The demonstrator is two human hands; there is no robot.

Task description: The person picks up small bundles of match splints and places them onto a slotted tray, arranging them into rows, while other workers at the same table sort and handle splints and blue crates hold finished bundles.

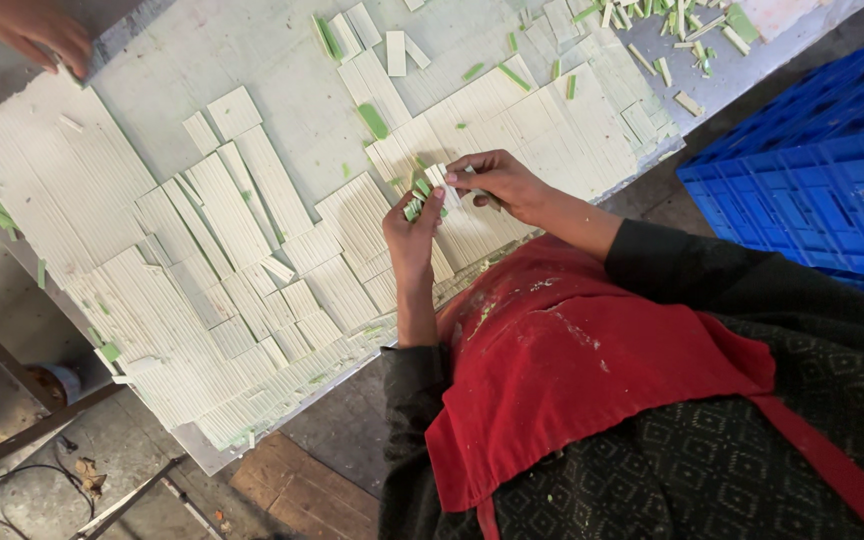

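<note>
You look down on a pale grey, flat-topped table [252,60] that runs slantwise across the view. Beneath its near edge lies a grey, dusty concrete floor [102,440] with a brown wooden board [302,495] on it. A dark metal frame bar [12,435] crosses the lower left corner. To your right stands a stack of bright blue plastic crates [812,170]. The light is soft and even.

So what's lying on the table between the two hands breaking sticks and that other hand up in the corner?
In the head view, sheets of ribbed white sticks cover the grey table between them, plus green bits.
</note>
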